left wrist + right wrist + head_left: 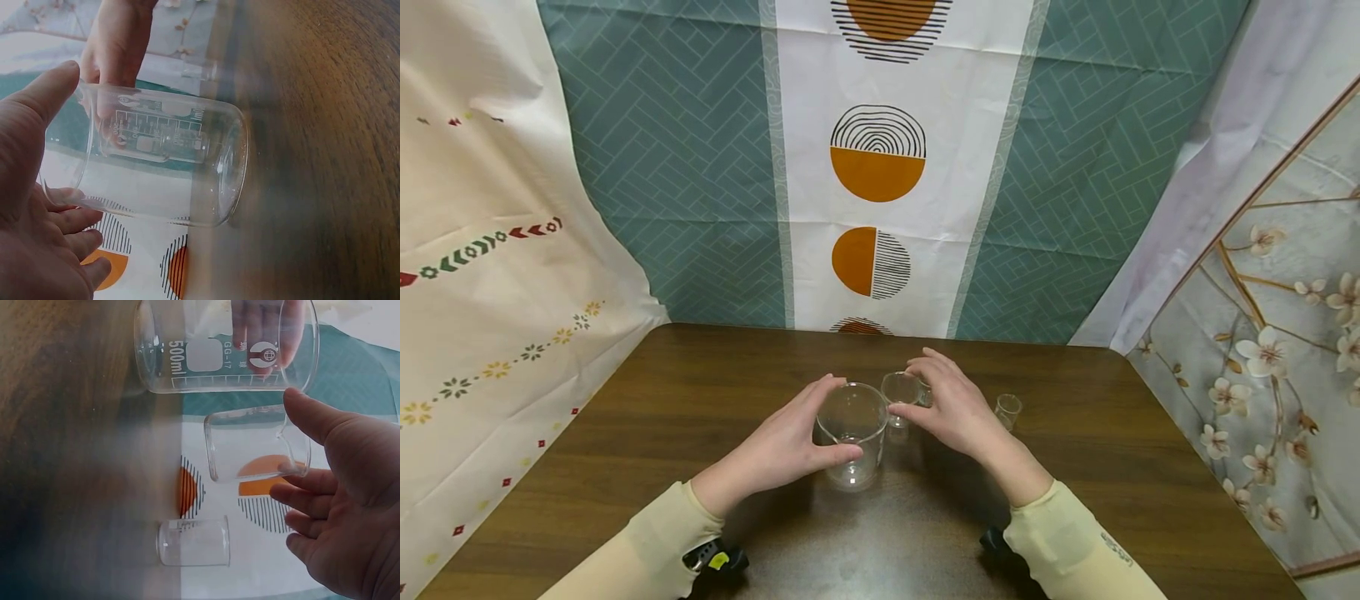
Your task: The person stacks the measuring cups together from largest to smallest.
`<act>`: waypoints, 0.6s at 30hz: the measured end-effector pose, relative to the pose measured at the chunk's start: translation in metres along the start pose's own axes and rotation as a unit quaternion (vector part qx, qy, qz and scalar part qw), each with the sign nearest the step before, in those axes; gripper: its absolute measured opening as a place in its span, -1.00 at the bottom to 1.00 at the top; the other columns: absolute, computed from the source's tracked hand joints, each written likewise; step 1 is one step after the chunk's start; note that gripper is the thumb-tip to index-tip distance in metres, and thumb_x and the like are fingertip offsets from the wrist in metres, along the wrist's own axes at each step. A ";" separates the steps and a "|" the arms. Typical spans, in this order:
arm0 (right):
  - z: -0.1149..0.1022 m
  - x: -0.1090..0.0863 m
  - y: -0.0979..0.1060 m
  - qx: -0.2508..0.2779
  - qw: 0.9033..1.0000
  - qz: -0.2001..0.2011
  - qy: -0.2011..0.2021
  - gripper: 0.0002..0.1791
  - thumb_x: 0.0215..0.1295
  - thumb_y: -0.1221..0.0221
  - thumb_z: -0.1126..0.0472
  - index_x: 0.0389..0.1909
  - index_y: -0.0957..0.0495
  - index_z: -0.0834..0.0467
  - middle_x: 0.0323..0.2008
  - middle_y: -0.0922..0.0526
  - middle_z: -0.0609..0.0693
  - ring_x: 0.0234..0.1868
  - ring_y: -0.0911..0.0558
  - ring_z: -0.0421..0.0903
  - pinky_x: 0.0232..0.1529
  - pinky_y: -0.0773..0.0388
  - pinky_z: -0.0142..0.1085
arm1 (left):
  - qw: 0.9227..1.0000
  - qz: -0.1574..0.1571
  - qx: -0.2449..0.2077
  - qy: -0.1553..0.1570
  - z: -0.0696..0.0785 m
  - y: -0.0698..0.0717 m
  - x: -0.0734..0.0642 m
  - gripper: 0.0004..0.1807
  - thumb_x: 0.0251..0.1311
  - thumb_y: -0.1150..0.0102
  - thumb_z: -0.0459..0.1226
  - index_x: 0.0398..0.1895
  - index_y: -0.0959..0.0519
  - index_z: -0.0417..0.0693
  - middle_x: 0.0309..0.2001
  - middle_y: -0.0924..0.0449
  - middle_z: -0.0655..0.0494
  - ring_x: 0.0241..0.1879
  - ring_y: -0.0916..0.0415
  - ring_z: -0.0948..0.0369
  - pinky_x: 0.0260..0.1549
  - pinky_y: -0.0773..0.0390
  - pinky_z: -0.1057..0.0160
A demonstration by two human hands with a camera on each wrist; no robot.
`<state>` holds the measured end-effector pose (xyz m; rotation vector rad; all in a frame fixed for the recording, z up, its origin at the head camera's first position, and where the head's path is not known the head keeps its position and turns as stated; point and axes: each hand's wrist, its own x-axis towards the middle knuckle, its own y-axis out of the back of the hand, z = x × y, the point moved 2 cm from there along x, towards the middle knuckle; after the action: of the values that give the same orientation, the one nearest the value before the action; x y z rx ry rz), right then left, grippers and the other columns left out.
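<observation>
My left hand [778,446] spans the rim of a large clear glass beaker [853,425], thumb on the near side and fingers behind. White print on this beaker reads 500ml in the right wrist view. To its right, my right hand [955,406] holds a smaller clear beaker [250,444] by the rim, between thumb and index finger; the other fingers extend loosely. The two beakers stand side by side, mouths up. Seen through the large beaker's wall in the left wrist view are the smaller glassware and the right fingers.
A small glass beaker [1008,408] stands right of my right hand. Another piece of glassware [925,393] is partly hidden behind the right fingers. The dark wooden table [625,417] meets a patterned cloth [700,167] at the back, with cloths on both sides.
</observation>
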<state>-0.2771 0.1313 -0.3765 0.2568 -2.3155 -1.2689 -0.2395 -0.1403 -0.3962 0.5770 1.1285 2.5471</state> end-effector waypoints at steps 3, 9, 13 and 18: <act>-0.001 0.000 0.003 -0.004 1.000 0.004 0.002 -0.32 0.33 -0.57 -0.13 0.28 -0.64 0.21 0.45 -0.58 0.09 0.70 -0.25 0.09 0.51 -0.40 0.21 | 1.000 0.002 0.004 -0.004 0.000 0.000 0.000 0.06 0.20 -0.60 0.24 0.65 -0.32 0.05 0.67 -0.25 -0.18 0.60 -0.30 -0.19 0.44 -0.42 -0.34; -0.001 0.000 0.008 -0.004 1.000 0.016 -0.001 -0.31 0.33 -0.57 -0.14 0.28 -0.64 0.21 0.49 -0.56 0.09 0.69 -0.25 0.12 0.51 -0.38 0.25 | 1.000 0.003 0.002 -0.004 0.000 0.000 0.000 0.10 0.19 -0.58 0.29 0.66 -0.32 0.02 0.67 -0.25 -0.17 0.62 -0.26 -0.18 0.45 -0.40 -0.33; -0.001 0.000 0.012 -0.001 1.000 0.023 -0.008 -0.31 0.32 -0.58 -0.15 0.27 -0.65 0.19 0.49 -0.56 0.07 0.69 -0.25 0.10 0.51 -0.38 0.25 | 1.000 0.001 0.001 -0.003 0.000 0.001 0.000 0.10 0.19 -0.58 0.29 0.66 -0.32 0.01 0.68 -0.23 -0.19 0.63 -0.25 -0.18 0.46 -0.39 -0.32; -0.003 -0.001 0.019 0.003 0.999 0.036 -0.004 -0.34 0.31 -0.58 -0.14 0.23 -0.65 0.19 0.46 -0.58 0.06 0.69 -0.27 0.12 0.52 -0.36 0.25 | 1.000 0.001 0.000 -0.002 0.000 0.000 0.000 0.10 0.19 -0.58 0.29 0.66 -0.32 0.00 0.68 -0.22 -0.21 0.63 -0.26 -0.18 0.46 -0.39 -0.32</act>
<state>-0.2729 0.1397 -0.3598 0.1695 -2.3151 -1.2298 -0.2391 -0.1406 -0.3958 0.5842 1.1284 2.5469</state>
